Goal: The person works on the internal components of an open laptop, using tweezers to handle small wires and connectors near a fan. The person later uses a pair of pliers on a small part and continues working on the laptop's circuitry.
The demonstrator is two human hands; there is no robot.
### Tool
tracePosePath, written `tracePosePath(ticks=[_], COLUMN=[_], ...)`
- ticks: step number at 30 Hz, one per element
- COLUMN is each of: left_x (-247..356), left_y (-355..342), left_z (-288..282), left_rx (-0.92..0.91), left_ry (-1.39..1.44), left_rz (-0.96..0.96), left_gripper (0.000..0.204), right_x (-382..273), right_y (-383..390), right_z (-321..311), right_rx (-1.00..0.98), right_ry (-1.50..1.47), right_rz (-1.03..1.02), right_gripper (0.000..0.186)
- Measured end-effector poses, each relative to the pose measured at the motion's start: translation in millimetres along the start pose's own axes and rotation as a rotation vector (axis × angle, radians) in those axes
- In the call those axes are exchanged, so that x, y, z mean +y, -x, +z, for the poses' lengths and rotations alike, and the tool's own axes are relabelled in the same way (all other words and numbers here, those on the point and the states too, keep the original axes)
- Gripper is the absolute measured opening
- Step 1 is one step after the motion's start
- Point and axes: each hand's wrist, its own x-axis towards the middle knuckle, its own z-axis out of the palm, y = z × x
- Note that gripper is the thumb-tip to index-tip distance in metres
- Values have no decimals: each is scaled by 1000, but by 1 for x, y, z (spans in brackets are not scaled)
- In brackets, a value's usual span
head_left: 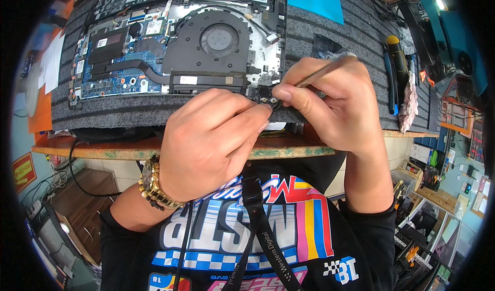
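Note:
An opened laptop base (pixel 264 59) lies on the grey mat with its insides showing. My right hand (pixel 340 97) pinches a slim metal tool, which looks like tweezers (pixel 325 72), between thumb and fingers. Its lower end points down at the laptop's near right corner, by the hinge (pixel 265 92); the tip is hidden by my thumb. From the left, my left hand (pixel 211 139) reaches to the same corner, fingers drawn together and fingertips against the hinge area. Whatever those fingertips may hold is too small to make out. Beside the hinge sits the black cooling fan (pixel 209 51).
A black battery (pixel 180 0) and a blue circuit board (pixel 116 85) fill the rest of the base. On the ridged mat (pixel 304 28) lie a teal sheet (pixel 314 2) and a yellow-and-black screwdriver (pixel 396 51). The wooden table edge (pixel 103 149) runs in front of me.

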Motion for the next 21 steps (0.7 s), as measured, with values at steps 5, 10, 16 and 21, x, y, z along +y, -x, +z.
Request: tracePosePath(ticks=[5, 10, 16, 21], left_x=[1, 0, 1, 2], left_y=[1, 2, 3, 2], left_z=[0, 1, 2, 2], left_rx=[4, 5, 12, 21], left_ry=[6, 21, 42, 23], left_rz=[-4, -19, -28, -26], left_gripper=[24, 25, 24, 24], right_x=[0, 1, 1, -1], right_y=[-12, -8, 2, 13], right_z=[-4, -3, -6, -6], right_rx=[-128, -92, -86, -1], right_ry=[46, 10, 23, -109], right_rz=[78, 88, 81, 152], right_gripper=[14, 15, 12, 12])
